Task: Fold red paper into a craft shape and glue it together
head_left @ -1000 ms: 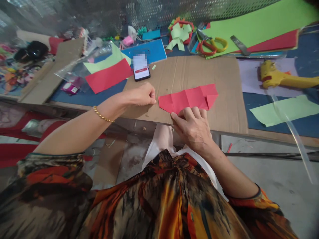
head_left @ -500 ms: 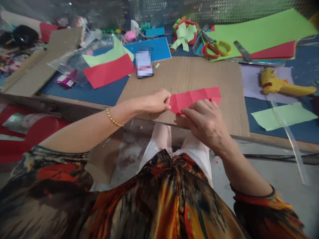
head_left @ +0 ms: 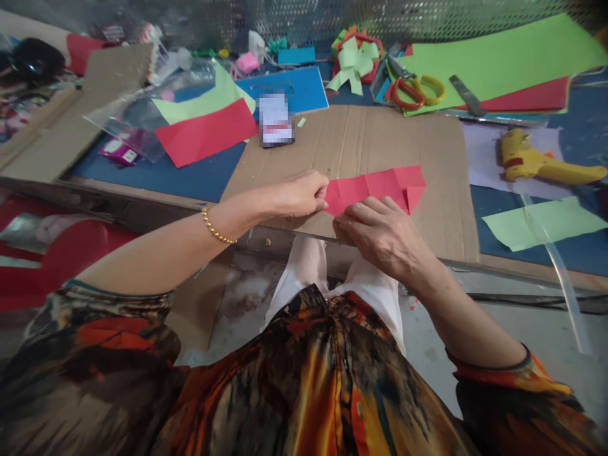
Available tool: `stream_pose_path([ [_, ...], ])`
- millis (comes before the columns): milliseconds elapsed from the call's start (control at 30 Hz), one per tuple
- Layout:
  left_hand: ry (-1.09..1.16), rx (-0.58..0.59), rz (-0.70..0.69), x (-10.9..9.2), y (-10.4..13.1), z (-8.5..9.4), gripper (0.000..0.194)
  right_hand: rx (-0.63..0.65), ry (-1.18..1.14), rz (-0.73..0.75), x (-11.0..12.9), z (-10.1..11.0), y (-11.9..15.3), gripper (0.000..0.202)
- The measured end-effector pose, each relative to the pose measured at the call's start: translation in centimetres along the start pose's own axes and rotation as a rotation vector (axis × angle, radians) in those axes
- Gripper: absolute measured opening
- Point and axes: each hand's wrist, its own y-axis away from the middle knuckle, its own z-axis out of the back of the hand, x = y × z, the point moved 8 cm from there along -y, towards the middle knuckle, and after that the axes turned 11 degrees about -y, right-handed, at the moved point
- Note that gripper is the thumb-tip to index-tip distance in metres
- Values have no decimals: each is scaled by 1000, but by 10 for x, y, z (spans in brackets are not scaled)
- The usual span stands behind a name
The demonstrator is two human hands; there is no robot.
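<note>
Paper [head_left: 380, 183], red and creased crosswise, lay on the near part of the cardboard [head_left: 361, 145]. The left hand [head_left: 304, 193] pinched its left end; the right hand's [head_left: 380, 231] fingers bent over its near edge, whether gripping or only pressing I couldn't tell. Uneven pulling between them could have skewed a fold or torn a crease. Farther out, a phone [head_left: 275, 120] lay far left, a glue gun [head_left: 541, 163] right.

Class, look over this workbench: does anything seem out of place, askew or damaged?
Yes: the long, translucent stick by the yellow plastic glue gun crosses the pale green paper strip and juts past the blue-topped table's front edge, where it might get knocked.
</note>
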Motion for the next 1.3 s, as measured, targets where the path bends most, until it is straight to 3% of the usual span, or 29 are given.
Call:
stream_pose_path([
  [233, 7, 1, -8, -1, 1, 1, 25, 15, 36, 3, 3, 1, 5, 30],
  [400, 1, 5, -17, -3, 4, 2, 25, -87, 38, 61, 3, 1, 10, 24],
  [567, 6, 14, -11, -3, 5, 2, 24, -122, 12, 42, -3, -1, 20, 31],
  [733, 22, 25, -17, -4, 6, 2, 22, -210, -31, 69, -4, 2, 25, 21],
  [933, -8, 22, -23, -3, 4, 0, 24, -222, -88, 32, -5, 9, 32, 20],
  [1067, -3, 14, -52, -2, 1, -2, 26, -225, 12, -2, 0, 14, 27, 22],
  [1300, -12, 11, -48, -4, 3, -1, 25, -162, 132, -60, -1, 3, 14, 20],
])
